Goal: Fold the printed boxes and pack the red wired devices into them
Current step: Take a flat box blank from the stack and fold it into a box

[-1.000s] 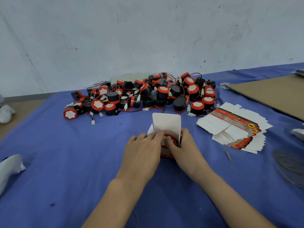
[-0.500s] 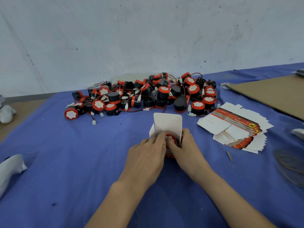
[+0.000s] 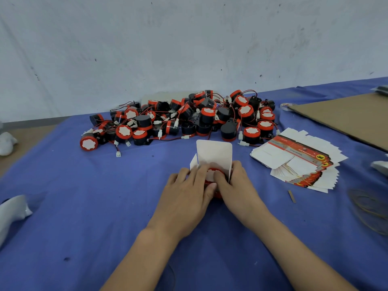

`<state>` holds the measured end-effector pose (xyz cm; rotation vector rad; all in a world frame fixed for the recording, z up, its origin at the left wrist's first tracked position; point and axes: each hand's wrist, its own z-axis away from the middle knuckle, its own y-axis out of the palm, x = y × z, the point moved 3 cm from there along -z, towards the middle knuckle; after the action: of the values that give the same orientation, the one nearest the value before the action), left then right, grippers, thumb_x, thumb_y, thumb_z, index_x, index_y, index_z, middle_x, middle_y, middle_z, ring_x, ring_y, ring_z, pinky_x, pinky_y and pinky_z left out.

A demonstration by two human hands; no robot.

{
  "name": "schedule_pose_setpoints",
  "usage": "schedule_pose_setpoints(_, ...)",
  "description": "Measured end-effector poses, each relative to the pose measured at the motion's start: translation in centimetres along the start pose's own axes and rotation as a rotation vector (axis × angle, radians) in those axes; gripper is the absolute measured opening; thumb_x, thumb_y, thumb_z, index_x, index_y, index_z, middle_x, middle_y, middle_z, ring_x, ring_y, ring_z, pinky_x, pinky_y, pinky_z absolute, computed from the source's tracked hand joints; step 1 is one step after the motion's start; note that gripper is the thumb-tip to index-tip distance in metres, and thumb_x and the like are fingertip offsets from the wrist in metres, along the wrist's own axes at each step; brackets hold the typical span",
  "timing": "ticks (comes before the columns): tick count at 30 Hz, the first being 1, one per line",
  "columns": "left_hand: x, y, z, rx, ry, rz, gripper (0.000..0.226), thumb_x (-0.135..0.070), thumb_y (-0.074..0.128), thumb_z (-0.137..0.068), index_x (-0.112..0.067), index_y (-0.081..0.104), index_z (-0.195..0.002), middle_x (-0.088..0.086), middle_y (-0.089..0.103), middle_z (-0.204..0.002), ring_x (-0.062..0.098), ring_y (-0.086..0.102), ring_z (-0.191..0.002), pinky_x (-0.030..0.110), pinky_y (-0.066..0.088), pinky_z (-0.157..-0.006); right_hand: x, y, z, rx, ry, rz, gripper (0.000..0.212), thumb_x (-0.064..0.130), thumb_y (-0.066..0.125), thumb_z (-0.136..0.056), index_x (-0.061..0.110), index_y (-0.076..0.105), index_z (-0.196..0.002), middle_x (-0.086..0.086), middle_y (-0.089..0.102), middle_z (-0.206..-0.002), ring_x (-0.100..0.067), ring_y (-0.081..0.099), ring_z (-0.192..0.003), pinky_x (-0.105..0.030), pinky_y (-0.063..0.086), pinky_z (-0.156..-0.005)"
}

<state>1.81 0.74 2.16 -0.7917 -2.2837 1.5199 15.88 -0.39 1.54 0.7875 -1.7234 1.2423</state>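
A printed box (image 3: pixel 214 153) stands on the blue cloth at the centre, its white lid flap raised toward the wall. A red wired device (image 3: pixel 212 171) sits in its open top, mostly covered by fingers. My left hand (image 3: pixel 186 192) grips the box's left side, fingertips resting on the device. My right hand (image 3: pixel 235 185) holds the right side, its thumb pressing on the device. A heap of several red and black wired devices (image 3: pixel 189 120) lies behind. A stack of flat printed boxes (image 3: pixel 298 160) lies to the right.
A brown cardboard sheet (image 3: pixel 346 116) covers the far right of the table, with a tape roll (image 3: pixel 286 106) at its corner. Rubber bands (image 3: pixel 369 208) lie at the right edge. White objects (image 3: pixel 12 208) sit at the left edge. The wall runs close behind the heap.
Both hands stay on the box and press the device slightly deeper into it. The view has shifted a little; nothing else has moved.
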Motion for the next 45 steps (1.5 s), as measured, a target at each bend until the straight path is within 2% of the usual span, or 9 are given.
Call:
schedule_pose_setpoints(5, 0.0, -0.7, -0.2, -0.056, 0.046, -0.065, 0.057, -0.040, 0.025, -0.106, -0.009, 0.036, -0.152, -0.005, 0.072, -0.109, 0.022, 0.059, -0.102, 0.038, 0.046, -0.093, 0.0, -0.1, 0.1, -0.009, -0.021, 0.002, 0.018, 0.037, 0.052, -0.099, 0.027, 0.041, -0.088, 0.004, 0.051, -0.094, -0.017, 0.051, -0.085, -0.051, 0.049, -0.089)
schedule_pose_setpoints(9, 0.2, -0.1, -1.0, -0.015, -0.031, 0.054, 0.060, -0.047, 0.011, -0.104, -0.019, 0.014, -0.157, -0.005, 0.066, -0.125, 0.018, 0.054, -0.111, 0.034, 0.037, -0.100, 0.2, 0.0, 0.5, -0.038, -0.072, 0.042, 0.016, 0.036, 0.049, -0.101, 0.022, 0.045, -0.094, 0.003, 0.054, -0.099, -0.020, 0.056, -0.091, -0.050, 0.050, -0.087)
schedule_pose_setpoints(14, -0.5, 0.5, -1.7, -0.021, -0.096, 0.037, 0.051, -0.044, 0.010, -0.101, -0.028, 0.045, -0.135, -0.010, 0.057, -0.130, 0.017, 0.052, -0.103, 0.037, 0.040, -0.093, 0.4, 0.1, 0.6, -0.080, -0.112, 0.072, 0.015, 0.030, 0.045, -0.103, 0.016, 0.047, -0.097, 0.001, 0.052, -0.098, -0.022, 0.054, -0.090, -0.048, 0.049, -0.085)
schedule_pose_setpoints(22, -0.6, 0.8, -1.9, -0.006, -0.128, 0.087, 0.049, -0.045, 0.011, -0.101, -0.031, 0.050, -0.128, -0.016, 0.055, -0.124, 0.014, 0.047, -0.101, 0.036, 0.044, -0.089, 0.1, 0.2, 0.3, -0.088, -0.090, 0.083, 0.015, 0.030, 0.044, -0.103, 0.016, 0.047, -0.100, 0.002, 0.051, -0.100, -0.021, 0.053, -0.092, -0.046, 0.048, -0.087)
schedule_pose_setpoints(27, -1.3, -0.5, -1.6, -0.198, -0.049, -0.073, 0.013, -0.025, 0.064, -0.093, -0.016, 0.066, -0.102, -0.001, 0.070, -0.089, 0.022, 0.061, -0.069, 0.037, 0.050, -0.057, 0.1, 0.0, 0.2, -0.069, -0.071, 0.074, 0.013, 0.028, 0.044, -0.102, 0.016, 0.047, -0.099, 0.002, 0.052, -0.100, -0.020, 0.053, -0.092, -0.045, 0.049, -0.086)
schedule_pose_setpoints(33, -1.6, -1.2, -1.1, -0.166, -0.086, -0.126, 0.029, -0.031, 0.040, -0.101, -0.020, 0.059, -0.120, -0.003, 0.072, -0.090, 0.019, 0.063, -0.077, 0.030, 0.040, -0.066, -0.2, -0.2, 0.0, -0.049, -0.051, 0.076, 0.015, 0.029, 0.044, -0.103, 0.016, 0.049, -0.098, 0.000, 0.055, -0.099, -0.017, 0.055, -0.088, -0.037, 0.049, -0.076)
schedule_pose_setpoints(39, -1.2, -3.1, 1.4, -0.246, -0.054, 0.150, 0.038, -0.024, 0.035, -0.097, -0.034, 0.049, -0.130, -0.016, 0.057, -0.129, 0.008, 0.061, -0.097, 0.026, 0.044, -0.055, -0.8, -0.7, -0.2, 0.053, -0.042, -0.011, 0.011, 0.033, 0.045, -0.103, 0.029, 0.054, -0.108, 0.012, 0.064, -0.107, -0.005, 0.060, -0.098, -0.030, 0.051, -0.081)
schedule_pose_setpoints(42, 0.9, -3.1, 1.9, -0.328, -0.342, 0.613, 0.031, -0.027, 0.030, -0.104, -0.039, 0.045, -0.129, -0.024, 0.051, -0.125, 0.001, 0.058, -0.102, 0.030, 0.053, -0.078, -0.8, -0.8, 0.1, 0.112, -0.075, -0.074, 0.011, 0.035, 0.049, -0.102, 0.042, 0.053, -0.109, 0.021, 0.064, -0.111, 0.009, 0.059, -0.096, -0.011, 0.046, -0.070)
schedule_pose_setpoints(45, 2.3, -2.0, 2.2, -0.150, -0.663, 0.964, 0.024, -0.025, 0.041, -0.106, -0.029, 0.051, -0.128, -0.003, 0.059, -0.130, 0.013, 0.063, -0.111, 0.043, 0.052, -0.099, -0.6, -0.5, 0.6, 0.129, -0.111, -0.160, 0.015, 0.032, 0.051, -0.102, 0.043, 0.054, -0.111, 0.017, 0.062, -0.117, 0.006, 0.059, -0.102, -0.011, 0.047, -0.077)
